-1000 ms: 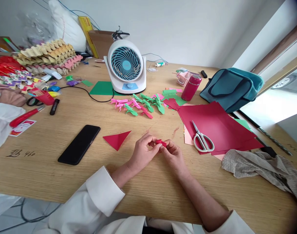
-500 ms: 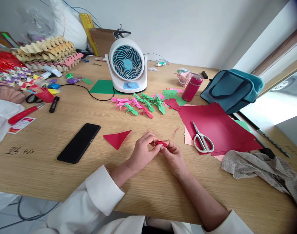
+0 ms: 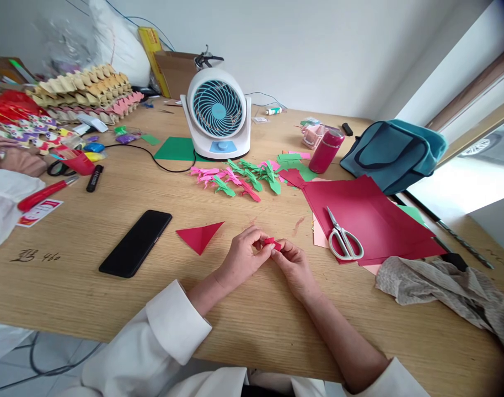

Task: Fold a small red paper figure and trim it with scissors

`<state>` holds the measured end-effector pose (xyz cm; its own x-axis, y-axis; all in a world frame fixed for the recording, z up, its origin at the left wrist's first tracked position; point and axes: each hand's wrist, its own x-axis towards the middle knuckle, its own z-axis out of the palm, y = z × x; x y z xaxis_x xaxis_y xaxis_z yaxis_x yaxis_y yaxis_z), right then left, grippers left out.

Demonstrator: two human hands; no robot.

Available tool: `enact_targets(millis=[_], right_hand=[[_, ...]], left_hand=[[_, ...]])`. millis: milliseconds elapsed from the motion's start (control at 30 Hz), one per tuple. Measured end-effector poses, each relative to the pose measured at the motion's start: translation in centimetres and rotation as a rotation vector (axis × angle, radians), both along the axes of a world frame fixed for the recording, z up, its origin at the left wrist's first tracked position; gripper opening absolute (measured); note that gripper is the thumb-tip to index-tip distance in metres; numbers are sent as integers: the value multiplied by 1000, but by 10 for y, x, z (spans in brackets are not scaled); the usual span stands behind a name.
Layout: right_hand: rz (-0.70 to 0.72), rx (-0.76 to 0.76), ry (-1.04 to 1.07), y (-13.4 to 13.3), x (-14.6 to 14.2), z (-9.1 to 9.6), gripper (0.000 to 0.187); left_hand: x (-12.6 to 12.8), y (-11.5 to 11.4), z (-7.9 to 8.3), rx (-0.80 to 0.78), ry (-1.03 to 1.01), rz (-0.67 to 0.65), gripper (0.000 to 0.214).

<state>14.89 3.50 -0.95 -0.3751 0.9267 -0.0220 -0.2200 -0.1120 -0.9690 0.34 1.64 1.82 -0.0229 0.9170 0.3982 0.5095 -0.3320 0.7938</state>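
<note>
Between my two hands is a small folded piece of red paper (image 3: pixel 272 243), pinched above the table. My left hand (image 3: pixel 246 255) grips its left side with thumb and fingers. My right hand (image 3: pixel 295 266) pinches it from the right, the two thumbs almost meeting. The fingers cover much of the paper, so its full shape is hidden. Left of my hands a red paper triangle (image 3: pixel 200 237) lies on the table with a crease in it. Beyond them sits a cluster of folded pink, green and red paper figures (image 3: pixel 239 177).
White-handled scissors (image 3: pixel 343 240) rest on red paper sheets (image 3: pixel 376 212) at the right. A black phone (image 3: pixel 136 242) lies at left. Behind the figures stands a white fan (image 3: pixel 219 110). A red bottle (image 3: pixel 326 151), a teal bag (image 3: pixel 395 151) and a grey cloth (image 3: pixel 425 284) are on the right.
The red paper between my fingers has tilted slightly and shows a little more of its surface. Both hands keep nearly the same place. The view has shifted slightly.
</note>
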Motion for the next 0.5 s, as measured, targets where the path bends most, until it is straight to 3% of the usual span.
enact_targets(millis=[333,500], right_hand=[[17,4,2,0,1,1,32],[37,13,-18,0,2,3,32]], left_hand=[[-3,2,2,-31,-35,-13,24],[-4,3,1,-12,-39,-26,23]])
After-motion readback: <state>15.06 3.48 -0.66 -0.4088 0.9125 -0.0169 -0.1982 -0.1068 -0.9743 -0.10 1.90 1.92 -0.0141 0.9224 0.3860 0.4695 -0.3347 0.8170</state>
